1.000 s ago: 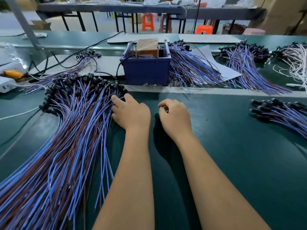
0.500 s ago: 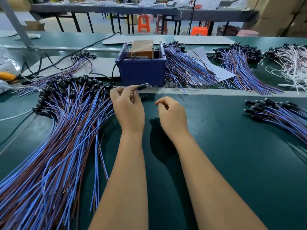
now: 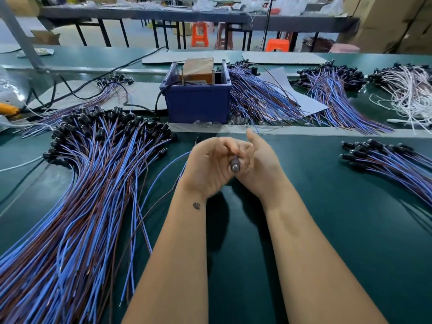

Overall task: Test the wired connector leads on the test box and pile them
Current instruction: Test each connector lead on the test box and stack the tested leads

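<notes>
While the big fanned heap of blue and brown wired leads with black plug heads (image 3: 88, 183) spreads just left of the left hand (image 3: 208, 169), the dark-blue plastic test box (image 3: 198, 101) stands beyond both hands. Left hand and right hand (image 3: 259, 169) meet, fingers curled round one black cylindrical connector (image 3: 235, 165), its blue and brown wires (image 3: 161, 181) trailing leftward.

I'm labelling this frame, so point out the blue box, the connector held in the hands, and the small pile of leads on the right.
blue box (image 3: 198, 106): head view, front wall.
connector (image 3: 235, 166): head view, round end face.
right pile (image 3: 383, 157): head view, wires just behind the plugs.
</notes>
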{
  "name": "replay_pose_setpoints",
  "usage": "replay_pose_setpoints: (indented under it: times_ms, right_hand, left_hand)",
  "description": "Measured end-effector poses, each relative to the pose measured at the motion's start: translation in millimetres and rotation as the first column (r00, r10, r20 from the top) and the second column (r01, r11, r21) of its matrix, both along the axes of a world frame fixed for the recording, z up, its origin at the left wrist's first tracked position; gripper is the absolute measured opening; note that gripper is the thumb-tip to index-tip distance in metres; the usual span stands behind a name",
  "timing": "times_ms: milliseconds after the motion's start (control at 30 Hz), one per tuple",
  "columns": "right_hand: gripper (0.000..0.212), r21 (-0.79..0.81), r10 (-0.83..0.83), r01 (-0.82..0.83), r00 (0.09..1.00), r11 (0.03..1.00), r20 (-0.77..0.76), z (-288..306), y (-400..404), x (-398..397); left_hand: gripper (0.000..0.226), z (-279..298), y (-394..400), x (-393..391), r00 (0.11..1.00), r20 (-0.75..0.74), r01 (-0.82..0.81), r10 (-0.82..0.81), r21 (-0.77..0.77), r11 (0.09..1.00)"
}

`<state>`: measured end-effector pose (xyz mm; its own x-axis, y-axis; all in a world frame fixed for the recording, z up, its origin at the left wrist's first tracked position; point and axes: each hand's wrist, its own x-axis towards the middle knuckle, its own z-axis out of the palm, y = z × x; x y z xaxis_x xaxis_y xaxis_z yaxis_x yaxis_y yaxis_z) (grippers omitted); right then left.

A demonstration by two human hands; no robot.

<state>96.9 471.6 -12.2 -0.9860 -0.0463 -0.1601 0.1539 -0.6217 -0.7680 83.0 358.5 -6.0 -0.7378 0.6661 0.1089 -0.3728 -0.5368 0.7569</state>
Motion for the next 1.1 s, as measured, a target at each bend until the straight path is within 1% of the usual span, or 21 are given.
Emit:
replay_pose_setpoints:
  times_ms: [67,133,200,233,333,367,433,500,567,600,633,667,700,733,800,833,867,900,933,967,1100]
  right_hand:
    - [0.045,-0.056,-0.045,0.048,0.997,0.997,0.057,0.6,2.1,2.3]
    - [0.032,-0.105,-0.122,0.130,0.990,0.986,0.073,-0.5,2.3,1.3]
    - [0.019,-0.098,-0.220,0.223,0.974,0.970,0.045,-1.3,4.0,0.6]
    - [0.014,-0.084,-0.259,0.261,0.965,0.962,0.029,-1.9,5.3,0.0]
    - [0.010,-0.109,-0.315,0.317,0.949,0.942,0.037,-2.1,12.6,2.3]
    - [0.012,-0.113,-0.320,0.324,0.946,0.939,0.046,-2.0,14.9,2.6]
    - [0.015,-0.120,-0.303,0.308,0.951,0.944,0.061,-1.4,17.2,2.5]
    - [0.017,-0.162,-0.248,0.259,0.965,0.952,0.086,-1.2,17.2,1.9]
    - [0.017,-0.179,-0.179,0.193,0.979,0.965,0.095,-0.6,15.6,1.9]
    - [0.017,-0.146,-0.158,0.168,0.984,0.975,0.081,-0.6,13.9,1.9]
    - [0.018,-0.065,-0.160,0.163,0.986,0.985,0.055,-1.1,11.5,1.2]
    - [0.018,0.069,-0.185,0.183,0.983,0.981,0.015,-2.0,8.2,0.4]
    - [0.017,0.236,-0.225,0.227,0.974,0.945,-0.038,-3.3,4.5,-0.6]
    - [0.015,0.406,-0.270,0.287,0.958,0.867,-0.101,-4.9,0.5,-1.1]
    - [0.013,0.670,-0.338,0.407,0.910,0.621,-0.239,-9.2,-4.3,-2.7]
    - [0.012,0.754,-0.336,0.440,0.892,0.489,-0.303,-11.0,-5.7,-3.1]
    - [0.010,0.804,-0.315,0.453,0.884,0.385,-0.346,-12.1,-7.0,-3.0]
    - [0.010,0.826,-0.296,0.461,0.879,0.325,-0.374,-13.0,-7.9,-2.7]
    - [0.010,0.827,-0.288,0.471,0.874,0.305,-0.392,-13.5,-8.6,-2.5]
    - [0.011,0.818,-0.294,0.483,0.868,0.312,-0.400,-13.7,-9.4,-2.2]
    - [0.016,0.774,-0.385,0.505,0.849,0.381,-0.364,-13.9,-10.8,-3.1]
  left_hand:
    - [0.035,-0.8,-0.3,1.2,0.983,-0.050,0.166,-0.177,-0.175,0.971]
    - [0.039,-2.5,-0.6,1.0,0.934,-0.073,0.309,-0.350,-0.330,0.892]
    - [0.040,-5.6,-1.4,0.0,0.899,-0.074,0.372,-0.432,-0.396,0.840]
    - [0.039,-6.8,-2.8,-0.9,0.902,-0.079,0.363,-0.425,-0.394,0.844]
    - [0.038,-9.3,-9.2,-5.6,0.945,-0.056,0.288,-0.323,-0.327,0.900]
    - [0.038,-10.0,-10.7,-7.6,0.964,-0.047,0.236,-0.262,-0.309,0.921]
    - [0.038,-12.2,-10.5,-12.9,0.997,-0.027,0.061,-0.072,-0.300,0.952]
    - [0.035,-13.9,-7.8,-17.4,0.987,-0.020,-0.157,0.159,-0.334,0.930]
    - [0.026,-16.2,-4.0,-20.2,0.943,-0.070,-0.325,0.324,-0.379,0.866]
    - [0.023,-17.4,-2.3,-20.3,0.928,-0.106,-0.369,0.358,-0.396,0.840]
    - [0.023,-18.3,-0.6,-20.1,0.922,-0.143,-0.387,0.361,-0.409,0.826]
    - [0.024,-19.1,1.2,-19.1,0.922,-0.180,-0.387,0.343,-0.415,0.824]
    - [0.024,-19.3,3.2,-17.7,0.924,-0.208,-0.380,0.320,-0.409,0.830]
    - [0.024,-19.2,5.1,-16.0,0.923,-0.229,-0.378,0.309,-0.399,0.835]
    - [0.023,-17.7,7.6,-13.2,0.907,-0.254,-0.414,0.336,-0.389,0.823]
    - [0.022,-17.0,8.4,-12.4,0.891,-0.266,-0.449,0.369,-0.389,0.804]
    - [0.021,-17.1,8.7,-12.5,0.870,-0.284,-0.489,0.403,-0.397,0.776]
    - [0.020,-18.0,8.7,-13.1,0.848,-0.306,-0.527,0.432,-0.408,0.745]
    - [0.019,-18.6,8.5,-13.9,0.828,-0.328,-0.558,0.454,-0.419,0.716]
    - [0.018,-19.2,8.3,-14.8,0.811,-0.345,-0.584,0.473,-0.429,0.689]
    - [0.020,-21.2,4.2,-18.6,0.742,-0.387,-0.669,0.547,-0.477,0.570]
